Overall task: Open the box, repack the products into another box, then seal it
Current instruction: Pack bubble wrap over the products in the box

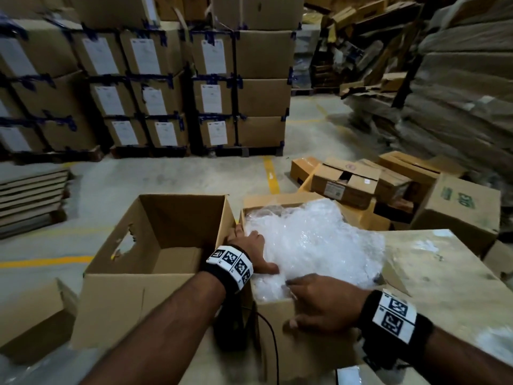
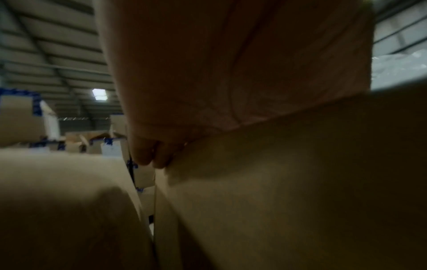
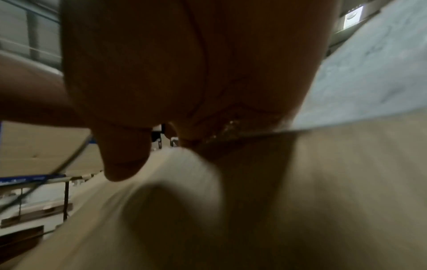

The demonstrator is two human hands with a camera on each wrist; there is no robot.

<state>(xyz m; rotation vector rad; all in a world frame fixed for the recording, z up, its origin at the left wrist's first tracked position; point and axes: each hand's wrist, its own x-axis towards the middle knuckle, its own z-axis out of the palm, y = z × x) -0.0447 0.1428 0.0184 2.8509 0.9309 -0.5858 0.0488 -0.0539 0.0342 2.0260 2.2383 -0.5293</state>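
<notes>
Two brown cartons stand side by side. The left carton (image 1: 125, 295) is open and empty, with a torn hole in its left wall. The right carton (image 1: 274, 320) is open and heaped with clear plastic-wrapped products (image 1: 313, 240). My left hand (image 1: 245, 243) grips this carton's left wall, thumb on the plastic. In the left wrist view its fingers (image 2: 152, 155) curl over the cardboard wall (image 2: 300, 182). My right hand (image 1: 322, 301) grips the near wall, fingers in the plastic. Its thumb (image 3: 122, 160) lies outside the cardboard.
Both cartons sit on a worn tabletop (image 1: 444, 273). A black cable (image 1: 273, 343) runs down beside a dark object (image 1: 230, 323) between them. Taped cartons (image 1: 155, 93) are stacked on pallets behind, loose boxes (image 1: 347, 184) lie on the floor at right, and flat cardboard (image 1: 30, 201) is piled at left.
</notes>
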